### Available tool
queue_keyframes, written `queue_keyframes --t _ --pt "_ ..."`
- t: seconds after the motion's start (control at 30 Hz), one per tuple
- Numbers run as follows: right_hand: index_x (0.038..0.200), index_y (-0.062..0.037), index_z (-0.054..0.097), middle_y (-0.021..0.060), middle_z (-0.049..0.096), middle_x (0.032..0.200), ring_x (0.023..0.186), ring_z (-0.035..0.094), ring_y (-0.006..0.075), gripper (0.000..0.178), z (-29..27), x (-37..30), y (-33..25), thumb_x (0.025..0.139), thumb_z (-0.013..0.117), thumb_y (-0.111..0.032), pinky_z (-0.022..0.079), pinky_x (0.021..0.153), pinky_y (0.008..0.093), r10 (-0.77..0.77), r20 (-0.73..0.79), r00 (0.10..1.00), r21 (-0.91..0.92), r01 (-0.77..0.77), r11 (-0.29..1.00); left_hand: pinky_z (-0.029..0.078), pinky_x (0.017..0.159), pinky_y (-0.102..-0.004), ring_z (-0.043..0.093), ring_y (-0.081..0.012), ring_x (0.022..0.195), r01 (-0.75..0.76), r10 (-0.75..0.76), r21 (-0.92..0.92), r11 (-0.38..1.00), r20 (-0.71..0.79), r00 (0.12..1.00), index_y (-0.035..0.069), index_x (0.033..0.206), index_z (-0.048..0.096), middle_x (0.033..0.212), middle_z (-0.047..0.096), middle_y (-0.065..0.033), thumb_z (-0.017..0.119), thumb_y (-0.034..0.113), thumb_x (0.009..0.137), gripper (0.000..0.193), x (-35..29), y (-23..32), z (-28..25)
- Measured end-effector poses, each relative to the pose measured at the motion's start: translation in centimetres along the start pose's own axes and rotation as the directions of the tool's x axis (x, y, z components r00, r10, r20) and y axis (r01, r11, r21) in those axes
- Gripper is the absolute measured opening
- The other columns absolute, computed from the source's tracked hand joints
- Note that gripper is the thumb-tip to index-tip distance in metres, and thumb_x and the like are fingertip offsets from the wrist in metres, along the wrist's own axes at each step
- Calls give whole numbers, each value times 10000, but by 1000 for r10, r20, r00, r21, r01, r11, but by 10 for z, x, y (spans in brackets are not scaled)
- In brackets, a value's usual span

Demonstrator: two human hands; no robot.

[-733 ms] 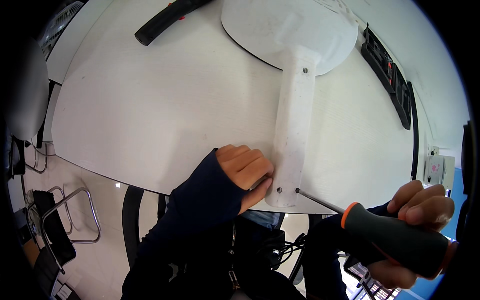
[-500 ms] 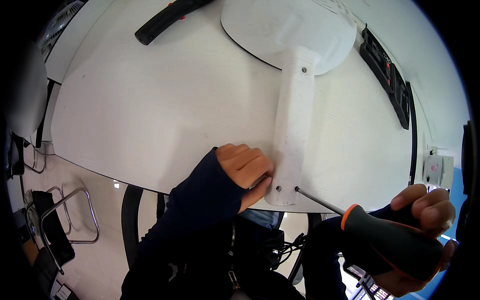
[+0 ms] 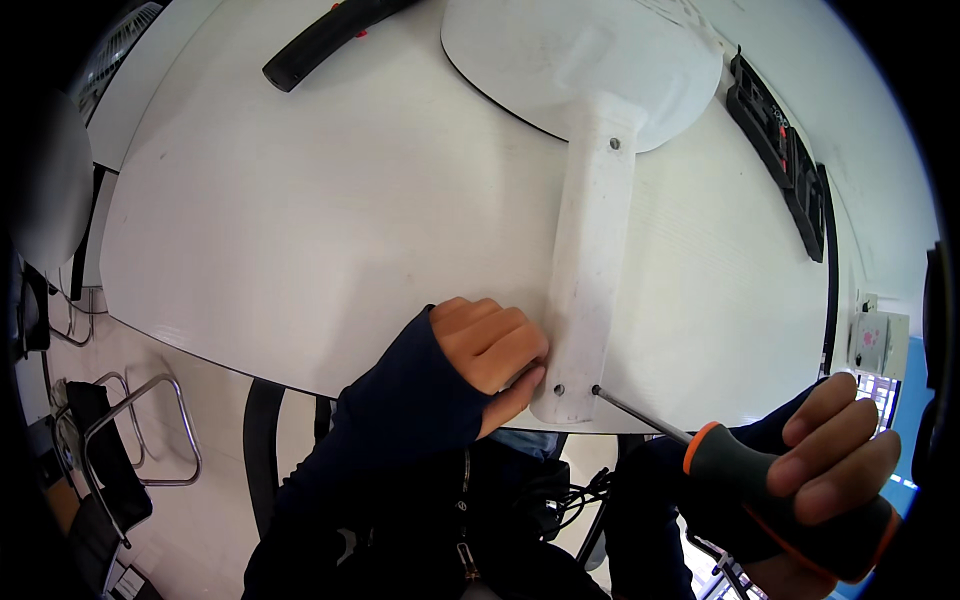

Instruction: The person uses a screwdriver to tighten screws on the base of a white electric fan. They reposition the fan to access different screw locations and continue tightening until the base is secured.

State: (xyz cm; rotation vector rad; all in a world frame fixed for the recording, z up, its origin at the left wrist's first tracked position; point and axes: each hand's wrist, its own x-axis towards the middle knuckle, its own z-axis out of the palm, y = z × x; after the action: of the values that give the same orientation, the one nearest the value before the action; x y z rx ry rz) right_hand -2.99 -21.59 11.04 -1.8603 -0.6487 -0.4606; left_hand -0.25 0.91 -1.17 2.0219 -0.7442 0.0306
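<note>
Two hands, one screwdriver (image 3: 735, 470), one white handle (image 3: 590, 250) joined to one rounded white body (image 3: 540, 50), one black grip (image 3: 325, 45) and one open black case (image 3: 780, 150) show on or over one white table (image 3: 300, 200). The white handle has two round holes on its upper face, one near each end. It lies with its near end at the table's near edge, its long axis running away from the person and slightly right. The screwdriver slants from lower right to upper left, its tip at the handle's near right edge. The right hand (image 3: 835, 450) has its fingers bent around the screwdriver's thick grip; the left hand's (image 3: 490, 345) fingers are curled beside the handle's left side, whether gripping it I cannot tell
</note>
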Motion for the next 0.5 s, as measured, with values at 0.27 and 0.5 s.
queue_keyframes --t 0.27,0.5 --pt "794 -186 592 -27 602 774 667 533 114 243 -24 11 -5 687 772 -310 373 664 256 29 332 943 -106 7 994 394 595 -333 552 -223 634 6 -6 -38 999 -14 1000 61 777 569 732 596 -51 692 8 678 167 0 0 1" --pt "866 -170 552 16 588 832 728 550 154 275 -30 22 1 752 661 -395 401 665 288 -11 497 868 23 -1 1000 399 595 -333 555 -220 639 -4 3 -7 1000 -12 1000 63 774 569 737 601 -46 693 8 675 168 -1 -2 1"
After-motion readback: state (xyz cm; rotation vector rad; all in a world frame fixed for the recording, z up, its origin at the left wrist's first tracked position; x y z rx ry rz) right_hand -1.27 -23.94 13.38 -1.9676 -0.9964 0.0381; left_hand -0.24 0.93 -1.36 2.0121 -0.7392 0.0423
